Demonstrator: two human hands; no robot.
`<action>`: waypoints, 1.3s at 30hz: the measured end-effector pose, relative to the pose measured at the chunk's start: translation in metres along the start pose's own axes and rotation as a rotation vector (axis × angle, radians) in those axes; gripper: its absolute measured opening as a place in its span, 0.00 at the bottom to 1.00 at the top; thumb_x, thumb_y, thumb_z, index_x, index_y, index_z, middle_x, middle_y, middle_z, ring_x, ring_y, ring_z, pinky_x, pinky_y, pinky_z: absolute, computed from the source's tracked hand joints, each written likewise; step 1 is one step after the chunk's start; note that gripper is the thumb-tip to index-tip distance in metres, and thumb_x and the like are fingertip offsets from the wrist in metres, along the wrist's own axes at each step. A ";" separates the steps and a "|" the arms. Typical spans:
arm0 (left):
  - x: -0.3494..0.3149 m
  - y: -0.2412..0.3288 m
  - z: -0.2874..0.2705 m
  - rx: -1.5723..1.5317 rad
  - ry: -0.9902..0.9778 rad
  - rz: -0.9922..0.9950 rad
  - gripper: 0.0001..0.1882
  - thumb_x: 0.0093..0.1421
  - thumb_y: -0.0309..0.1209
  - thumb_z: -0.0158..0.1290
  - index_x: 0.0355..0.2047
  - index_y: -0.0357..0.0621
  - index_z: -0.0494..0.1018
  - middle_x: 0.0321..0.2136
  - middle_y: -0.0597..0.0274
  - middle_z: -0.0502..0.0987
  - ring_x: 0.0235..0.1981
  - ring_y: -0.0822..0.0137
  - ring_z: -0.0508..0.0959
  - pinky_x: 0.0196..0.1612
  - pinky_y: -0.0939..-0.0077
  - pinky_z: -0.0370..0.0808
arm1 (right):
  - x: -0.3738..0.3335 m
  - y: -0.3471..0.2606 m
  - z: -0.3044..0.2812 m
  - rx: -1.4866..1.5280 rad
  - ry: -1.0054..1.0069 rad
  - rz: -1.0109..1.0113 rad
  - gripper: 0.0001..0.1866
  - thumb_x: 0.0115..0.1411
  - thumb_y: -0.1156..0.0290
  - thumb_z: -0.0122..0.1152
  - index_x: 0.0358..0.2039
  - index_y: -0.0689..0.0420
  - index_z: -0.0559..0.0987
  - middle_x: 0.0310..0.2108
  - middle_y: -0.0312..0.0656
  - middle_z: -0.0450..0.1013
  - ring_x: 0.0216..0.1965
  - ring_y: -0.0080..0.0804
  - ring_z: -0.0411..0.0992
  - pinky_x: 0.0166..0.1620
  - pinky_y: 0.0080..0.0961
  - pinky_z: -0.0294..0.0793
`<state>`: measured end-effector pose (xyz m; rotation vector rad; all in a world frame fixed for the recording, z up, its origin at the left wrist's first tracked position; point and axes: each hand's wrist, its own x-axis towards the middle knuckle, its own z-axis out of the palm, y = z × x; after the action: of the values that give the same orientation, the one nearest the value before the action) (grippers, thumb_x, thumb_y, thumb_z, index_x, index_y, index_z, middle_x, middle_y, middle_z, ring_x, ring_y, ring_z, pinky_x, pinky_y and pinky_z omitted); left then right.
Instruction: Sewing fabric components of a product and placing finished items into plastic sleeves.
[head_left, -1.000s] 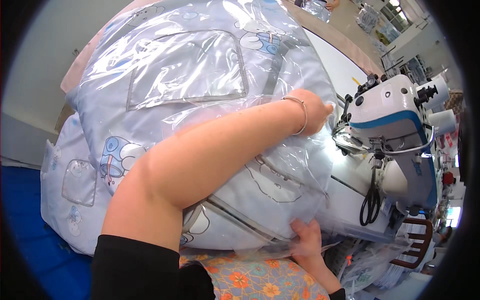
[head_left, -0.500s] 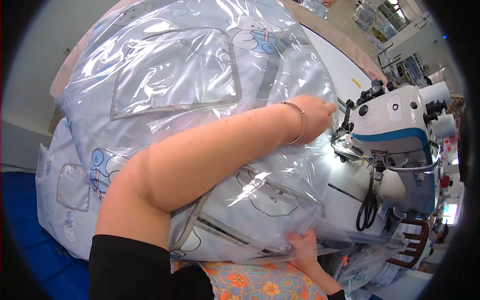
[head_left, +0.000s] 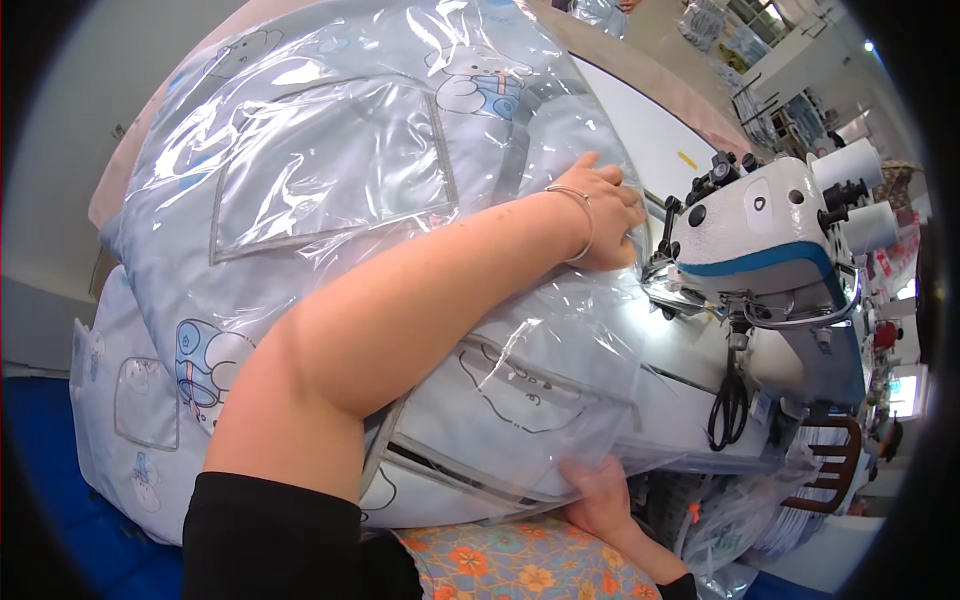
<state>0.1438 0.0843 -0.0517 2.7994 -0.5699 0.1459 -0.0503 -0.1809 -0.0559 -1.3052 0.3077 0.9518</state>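
Observation:
A large light-blue fabric piece (head_left: 330,170) printed with cartoon bears and bearing grey-edged pockets spreads before me, with a shiny clear plastic sheet (head_left: 560,300) over it. My left hand (head_left: 605,215), a bangle at its wrist, lies on the plastic with fingers spread, close to the lit needle area of a white sewing machine (head_left: 755,220) with a blue band. Down at the near edge my right hand (head_left: 597,495) grips the border of the plastic sheet; its fingertips are partly veiled by the film.
Black-handled scissors (head_left: 728,412) hang below the machine head. White thread cones (head_left: 850,168) stand on its right side. Beyond it are a brown chair back (head_left: 835,465) and stacked materials. More printed fabric (head_left: 125,440) droops at the left over a blue surface (head_left: 45,450).
My left hand's fingers have spread apart, from a more bunched pose beside the needle. Fabric, plastic and machine have shifted slightly left in view. My right hand stays at the near edge.

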 end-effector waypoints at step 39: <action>-0.159 0.184 -0.085 0.316 -0.533 0.121 0.36 0.56 0.54 0.55 0.54 0.37 0.73 0.47 0.48 0.75 0.55 0.54 0.73 0.63 0.58 0.62 | 0.054 0.081 -0.002 -0.379 -0.500 -0.255 0.23 0.66 0.62 0.58 0.57 0.61 0.72 0.53 0.39 0.72 0.52 0.28 0.70 0.56 0.30 0.68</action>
<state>-0.0784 0.0051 0.0517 3.1116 -0.9026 -0.5494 -0.0768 -0.1633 -0.1479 -1.3524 -0.4355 1.1101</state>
